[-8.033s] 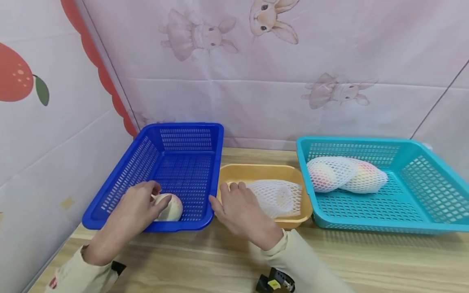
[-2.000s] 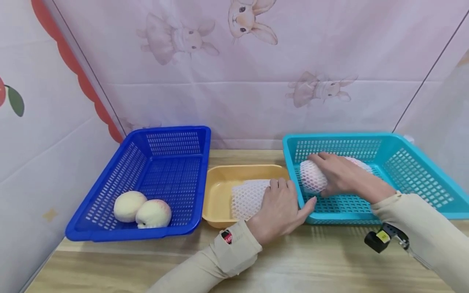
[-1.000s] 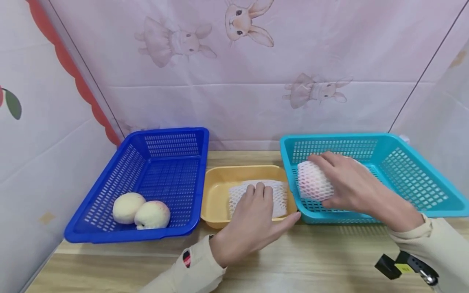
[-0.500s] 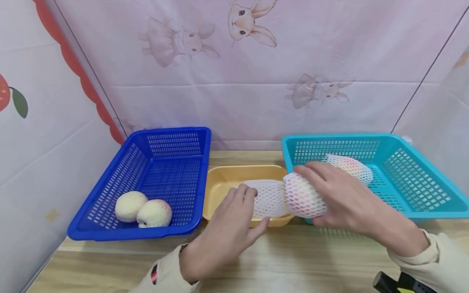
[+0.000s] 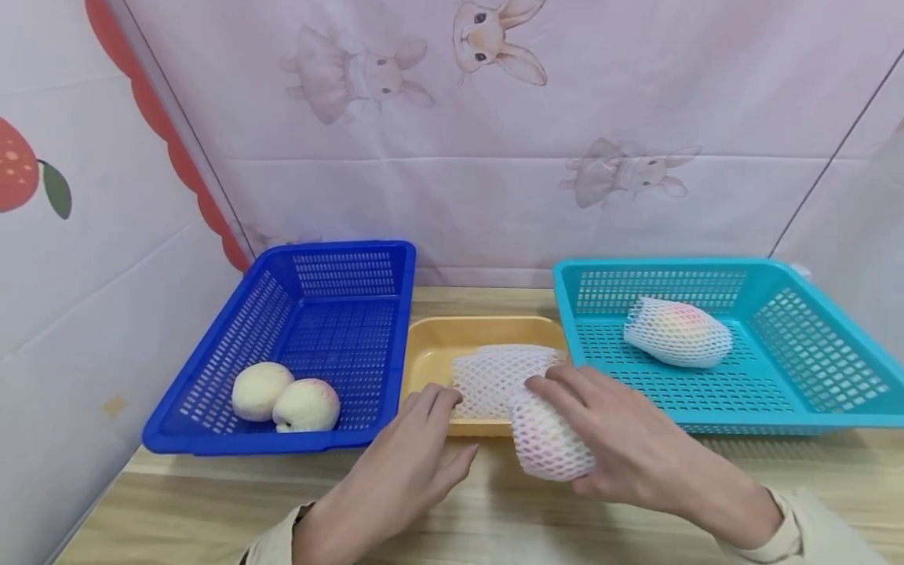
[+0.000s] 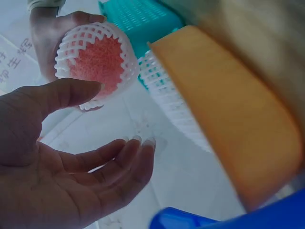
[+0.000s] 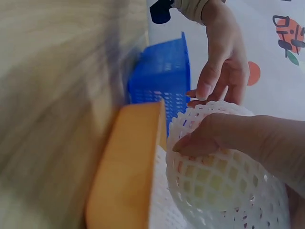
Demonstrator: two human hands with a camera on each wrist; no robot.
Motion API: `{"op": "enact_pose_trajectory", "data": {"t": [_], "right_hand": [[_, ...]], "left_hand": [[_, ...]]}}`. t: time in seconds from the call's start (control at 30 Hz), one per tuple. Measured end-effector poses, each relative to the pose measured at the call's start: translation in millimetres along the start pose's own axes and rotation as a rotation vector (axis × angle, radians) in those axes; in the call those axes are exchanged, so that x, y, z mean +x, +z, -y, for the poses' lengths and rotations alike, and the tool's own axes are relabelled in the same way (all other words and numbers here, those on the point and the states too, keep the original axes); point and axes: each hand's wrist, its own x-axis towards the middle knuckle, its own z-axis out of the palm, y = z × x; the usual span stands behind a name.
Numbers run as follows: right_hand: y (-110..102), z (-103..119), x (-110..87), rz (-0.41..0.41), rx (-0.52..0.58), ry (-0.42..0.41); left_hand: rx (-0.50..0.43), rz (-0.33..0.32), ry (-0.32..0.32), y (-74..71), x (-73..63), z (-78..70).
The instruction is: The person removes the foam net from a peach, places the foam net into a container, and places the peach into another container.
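A peach in a white foam net sleeve [image 5: 549,441] is gripped by my right hand [image 5: 636,443] over the front rim of the yellow tray [image 5: 432,345]. In the left wrist view, the red end of the peach [image 6: 99,64] shows through the net's open mouth. My left hand [image 5: 395,467] is just left of it, fingers relaxed and apart, holding nothing; thumb and fingers [image 6: 125,160] stand apart in the left wrist view. Loose foam net sleeves [image 5: 490,378] lie in the yellow tray. Two bare peaches [image 5: 307,404] sit touching in the blue basket [image 5: 402,329].
Another netted peach [image 5: 679,333] lies in the turquoise basket [image 5: 777,420] at the right. All three containers stand in a row on a wooden table [image 5: 212,502], against a wall sheet [image 5: 494,212] printed with rabbits.
My right hand has lifted one netted peach from the turquoise basket and carried it left and nearer. My left hand has drawn back left from the yellow tray. Earlier, a second bare peach appeared in the blue basket.
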Motion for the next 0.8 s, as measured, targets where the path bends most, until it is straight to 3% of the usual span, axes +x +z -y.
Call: {"op": "enact_pose_trajectory", "data": {"t": [0.43, 0.57, 0.7, 0.8], "right_hand": [[30, 27, -5.7, 0.122, 0.090, 0.068], [36, 32, -10.7, 0.227, 0.171, 0.113], [41, 33, -13.6, 0.339, 0.241, 0.182], [44, 34, -13.8, 0.372, 0.268, 0.213]], "left_hand": [[-0.059, 0.094, -0.007, 15.3, -25.6, 10.8], [-0.054, 0.118, -0.018, 18.4, -30.1, 14.5], [-0.071, 0.178, -0.067, 19.9, -32.5, 18.2], [-0.091, 0.225, -0.100, 21.7, -33.4, 20.0]]}}
